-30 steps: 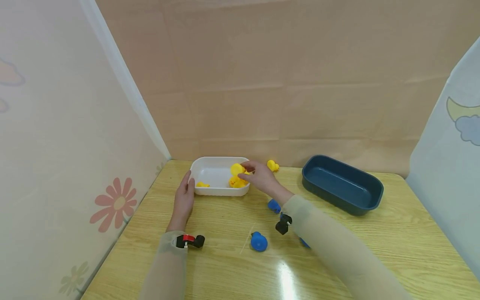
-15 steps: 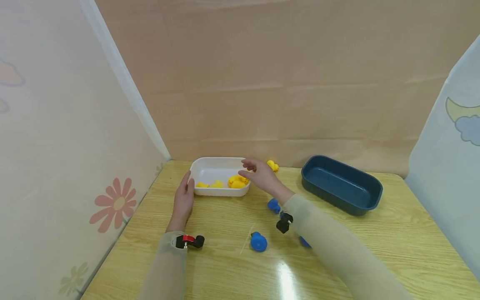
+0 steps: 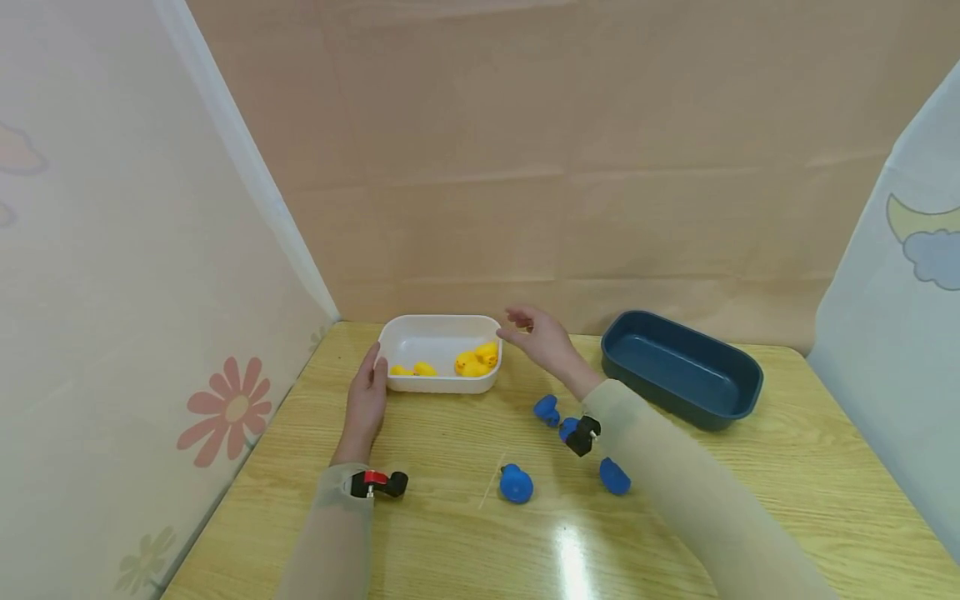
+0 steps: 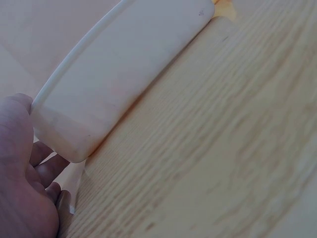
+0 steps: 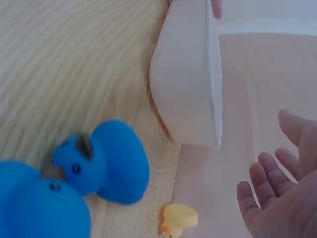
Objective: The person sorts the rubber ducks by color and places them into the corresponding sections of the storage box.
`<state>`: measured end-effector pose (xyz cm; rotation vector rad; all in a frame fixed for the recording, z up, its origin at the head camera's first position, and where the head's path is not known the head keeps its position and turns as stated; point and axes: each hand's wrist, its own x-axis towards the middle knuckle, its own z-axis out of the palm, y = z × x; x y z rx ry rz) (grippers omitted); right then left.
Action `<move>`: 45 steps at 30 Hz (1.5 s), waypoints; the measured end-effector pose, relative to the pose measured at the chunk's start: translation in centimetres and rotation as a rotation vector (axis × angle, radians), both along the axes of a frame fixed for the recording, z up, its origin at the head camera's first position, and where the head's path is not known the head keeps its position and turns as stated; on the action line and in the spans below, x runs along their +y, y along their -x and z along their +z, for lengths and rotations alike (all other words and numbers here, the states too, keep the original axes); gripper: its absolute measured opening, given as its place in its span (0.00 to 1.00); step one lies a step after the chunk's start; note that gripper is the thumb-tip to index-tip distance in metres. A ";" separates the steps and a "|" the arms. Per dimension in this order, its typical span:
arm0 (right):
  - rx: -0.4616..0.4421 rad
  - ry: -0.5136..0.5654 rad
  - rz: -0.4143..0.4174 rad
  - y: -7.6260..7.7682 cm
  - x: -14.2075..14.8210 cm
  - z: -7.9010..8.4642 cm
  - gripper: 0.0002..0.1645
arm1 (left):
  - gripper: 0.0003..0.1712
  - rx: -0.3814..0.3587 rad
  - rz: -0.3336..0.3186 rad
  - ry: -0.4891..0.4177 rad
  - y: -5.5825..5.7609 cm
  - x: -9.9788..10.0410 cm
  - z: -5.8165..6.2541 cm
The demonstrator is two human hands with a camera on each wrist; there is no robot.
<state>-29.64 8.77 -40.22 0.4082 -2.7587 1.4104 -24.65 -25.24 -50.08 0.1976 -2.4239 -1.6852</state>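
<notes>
At the left end of a white plastic bin (image 3: 442,383), my left hand (image 3: 367,400) grips the corner. In the left wrist view the thumb is at the rim and the fingers are round the end wall. Yellow rubber ducks lie inside the bin, a cluster (image 3: 476,362) at the right and others (image 3: 424,368) at the front left. Just right of the bin, my right hand (image 3: 543,340) is raised with relaxed fingers and holds nothing. A yellow rubber duck (image 5: 181,216) on the table by the back wall shows in the right wrist view; the right hand hides it in the head view.
Several blue rubber ducks lie on the wooden table (image 3: 442,533): one (image 3: 547,410) behind, one (image 3: 516,483) nearer the front, one (image 3: 615,476) beside the right sleeve. A dark blue bin (image 3: 682,400) stands at the right. A brown paper wall (image 3: 465,167) closes the back.
My right hand has let a yellow rubber duck drop into the white bin, where it now lies at the front left. The hand then moves right and back. My left hand stays put.
</notes>
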 end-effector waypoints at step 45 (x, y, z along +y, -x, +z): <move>-0.142 -0.008 -0.058 2.9 6.6 -3.3 0.44 | 0.38 0.024 0.002 -0.003 -0.5 -0.2 -0.1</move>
